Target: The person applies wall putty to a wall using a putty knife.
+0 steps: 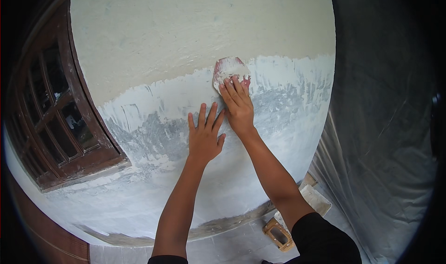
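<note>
In front of me stands a wall [200,22], pale cream in its upper part. Across its middle runs a ragged band of white filler [288,71], with streaky grey and white patches below. My right hand [239,110] presses a flat red putty scraper [227,69], smeared with white filler, against the wall at the upper edge of that band. Its fingers lie over the scraper's lower part, and the thumb side is hidden. Lower and to the left, my left hand [204,136] lies on the grey patch with its fingers spread, holding nothing.
A brown wooden window [65,110] with several panes is set in the wall at left. Translucent plastic sheeting [381,148] hangs along the right. Near my right elbow, a white-smeared tray [316,201] and a tan frame-like object [279,238] rest low by the grey floor [223,247].
</note>
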A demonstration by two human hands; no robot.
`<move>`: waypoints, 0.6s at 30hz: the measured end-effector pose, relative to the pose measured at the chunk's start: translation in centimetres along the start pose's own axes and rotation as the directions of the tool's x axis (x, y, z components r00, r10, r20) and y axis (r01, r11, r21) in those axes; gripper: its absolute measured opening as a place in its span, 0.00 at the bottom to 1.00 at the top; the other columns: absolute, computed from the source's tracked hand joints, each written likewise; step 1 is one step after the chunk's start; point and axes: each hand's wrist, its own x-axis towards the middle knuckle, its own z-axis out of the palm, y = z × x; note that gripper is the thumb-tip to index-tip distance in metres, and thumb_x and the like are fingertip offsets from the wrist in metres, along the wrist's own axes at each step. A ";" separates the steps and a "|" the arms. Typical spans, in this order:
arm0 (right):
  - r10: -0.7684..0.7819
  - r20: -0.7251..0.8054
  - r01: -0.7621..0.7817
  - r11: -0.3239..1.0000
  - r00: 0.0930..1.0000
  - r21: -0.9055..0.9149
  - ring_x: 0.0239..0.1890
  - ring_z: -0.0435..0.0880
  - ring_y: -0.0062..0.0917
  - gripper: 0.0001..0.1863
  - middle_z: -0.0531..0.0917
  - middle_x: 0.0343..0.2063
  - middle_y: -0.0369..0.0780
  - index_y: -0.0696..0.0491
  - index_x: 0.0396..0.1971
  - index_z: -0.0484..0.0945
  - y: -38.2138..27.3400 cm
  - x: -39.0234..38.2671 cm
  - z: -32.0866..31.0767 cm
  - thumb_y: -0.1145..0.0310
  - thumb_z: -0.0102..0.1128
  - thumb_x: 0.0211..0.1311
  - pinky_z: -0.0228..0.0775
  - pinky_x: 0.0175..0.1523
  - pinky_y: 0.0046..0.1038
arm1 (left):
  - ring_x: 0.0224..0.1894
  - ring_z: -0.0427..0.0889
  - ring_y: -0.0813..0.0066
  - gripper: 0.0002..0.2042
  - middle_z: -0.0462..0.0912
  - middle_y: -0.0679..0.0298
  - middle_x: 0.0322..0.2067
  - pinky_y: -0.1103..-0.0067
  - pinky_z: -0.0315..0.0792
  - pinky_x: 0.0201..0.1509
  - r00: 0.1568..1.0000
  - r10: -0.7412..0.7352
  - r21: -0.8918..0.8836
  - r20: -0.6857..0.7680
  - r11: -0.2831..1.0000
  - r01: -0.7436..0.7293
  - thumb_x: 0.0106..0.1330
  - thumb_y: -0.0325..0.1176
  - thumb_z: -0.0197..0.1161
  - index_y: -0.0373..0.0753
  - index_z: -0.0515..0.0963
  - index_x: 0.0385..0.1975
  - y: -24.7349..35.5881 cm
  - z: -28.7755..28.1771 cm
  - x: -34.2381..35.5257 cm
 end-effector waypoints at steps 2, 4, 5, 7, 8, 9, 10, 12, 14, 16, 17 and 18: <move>0.035 0.051 -0.035 0.999 0.998 0.009 0.63 0.72 0.41 0.28 0.78 0.56 0.43 0.55 0.52 0.79 0.3 -1.1 -0.3 0.84 0.58 0.45 0.61 0.66 0.46 | 0.75 0.37 0.50 0.37 0.45 0.59 0.73 0.41 0.35 0.69 1.000 0.001 -0.008 0.007 1.000 -0.001 0.60 0.48 0.61 0.49 0.55 0.70 0.1 0.0 0.1; 0.030 0.038 -0.030 1.000 0.999 -0.007 0.63 0.72 0.41 0.29 0.78 0.56 0.43 0.55 0.53 0.79 0.3 -2.1 -1.2 0.85 0.57 0.45 0.61 0.66 0.46 | 0.75 0.36 0.50 0.38 0.44 0.60 0.73 0.41 0.35 0.69 1.000 0.001 -0.006 0.002 1.000 -0.001 0.60 0.48 0.61 0.49 0.55 0.71 0.0 0.0 0.0; 0.026 0.026 -0.025 0.999 0.999 -0.026 0.63 0.72 0.41 0.30 0.78 0.56 0.44 0.55 0.53 0.79 0.4 -2.4 -1.6 0.86 0.56 0.45 0.60 0.66 0.47 | 0.75 0.36 0.50 0.39 0.44 0.60 0.74 0.41 0.35 0.69 1.000 0.003 -0.006 -0.003 1.000 -0.003 0.60 0.48 0.61 0.50 0.54 0.71 -0.1 0.0 -0.1; 0.052 -0.013 -0.053 0.998 0.999 -0.036 0.63 0.71 0.42 0.31 0.78 0.56 0.44 0.55 0.53 0.79 0.8 -2.0 -2.4 0.90 0.53 0.43 0.59 0.67 0.48 | 0.75 0.35 0.50 0.39 0.43 0.60 0.74 0.41 0.35 0.69 1.000 0.002 -0.002 0.002 1.000 -0.002 0.60 0.48 0.62 0.50 0.53 0.71 0.0 0.0 -0.1; 0.076 -0.053 -0.079 0.996 0.996 -0.044 0.64 0.70 0.43 0.34 0.78 0.56 0.44 0.55 0.52 0.79 1.0 -1.7 -2.6 0.93 0.50 0.41 0.57 0.68 0.50 | 0.75 0.35 0.51 0.40 0.42 0.60 0.74 0.41 0.35 0.69 1.000 -0.002 0.004 0.005 1.000 0.002 0.59 0.48 0.62 0.50 0.53 0.71 -0.1 0.0 -0.1; 0.093 -0.074 -0.096 0.994 0.993 -0.050 0.64 0.69 0.44 0.34 0.78 0.56 0.44 0.55 0.53 0.78 1.4 -1.3 -2.6 0.94 0.49 0.42 0.57 0.68 0.51 | 0.75 0.35 0.51 0.40 0.42 0.60 0.74 0.41 0.35 0.69 1.000 0.003 0.000 0.007 1.000 -0.003 0.59 0.48 0.62 0.50 0.53 0.71 0.0 0.0 -0.1; 0.095 -0.073 -0.099 0.994 0.993 -0.055 0.64 0.69 0.44 0.34 0.78 0.56 0.44 0.55 0.53 0.78 1.8 -1.0 -2.5 0.94 0.49 0.42 0.57 0.68 0.51 | 0.75 0.34 0.51 0.40 0.42 0.60 0.74 0.41 0.34 0.69 1.000 0.000 0.004 0.010 1.000 -0.001 0.59 0.48 0.62 0.50 0.52 0.71 0.0 0.1 0.0; 0.071 -0.064 -0.076 0.994 0.995 -0.075 0.65 0.69 0.43 0.35 0.78 0.56 0.44 0.54 0.54 0.78 2.5 -0.8 -1.9 0.94 0.50 0.41 0.57 0.68 0.50 | 0.75 0.34 0.51 0.40 0.42 0.60 0.74 0.41 0.34 0.69 1.000 0.001 0.005 0.014 1.000 -0.001 0.59 0.48 0.63 0.50 0.52 0.71 0.0 0.2 -0.1; 0.061 -0.016 -0.062 0.992 0.998 -0.110 0.64 0.70 0.43 0.32 0.78 0.56 0.44 0.55 0.53 0.78 2.9 -1.7 -1.6 0.91 0.53 0.43 0.59 0.67 0.49 | 0.75 0.34 0.50 0.41 0.42 0.60 0.74 0.41 0.34 0.69 1.000 -0.003 0.010 0.007 1.000 0.003 0.59 0.48 0.63 0.50 0.52 0.71 0.0 0.5 -0.1; 0.094 0.040 -0.091 0.993 0.995 -0.076 0.63 0.71 0.42 0.32 0.78 0.56 0.44 0.55 0.53 0.78 2.9 -2.8 -1.7 0.91 0.53 0.43 0.60 0.66 0.49 | 0.75 0.34 0.50 0.41 0.42 0.60 0.74 0.41 0.34 0.69 1.000 0.000 0.011 0.007 1.000 -0.001 0.59 0.48 0.63 0.50 0.52 0.71 0.1 0.3 0.0; 0.096 0.014 -0.095 0.993 0.995 -0.074 0.64 0.71 0.42 0.32 0.78 0.55 0.43 0.55 0.53 0.79 3.0 -3.4 -2.0 0.91 0.54 0.42 0.60 0.66 0.48 | 0.75 0.34 0.50 0.41 0.41 0.60 0.74 0.41 0.34 0.69 1.000 0.003 0.009 0.008 1.000 -0.003 0.59 0.48 0.63 0.50 0.52 0.71 0.2 0.2 0.0; 0.094 0.012 -0.093 0.993 0.995 -0.070 0.64 0.71 0.42 0.32 0.78 0.55 0.43 0.55 0.53 0.79 2.8 -3.4 -2.1 0.91 0.54 0.42 0.60 0.66 0.48 | 0.75 0.34 0.50 0.41 0.41 0.60 0.74 0.41 0.34 0.69 1.000 0.000 0.013 0.006 1.000 0.000 0.59 0.48 0.63 0.50 0.52 0.71 0.1 0.2 0.0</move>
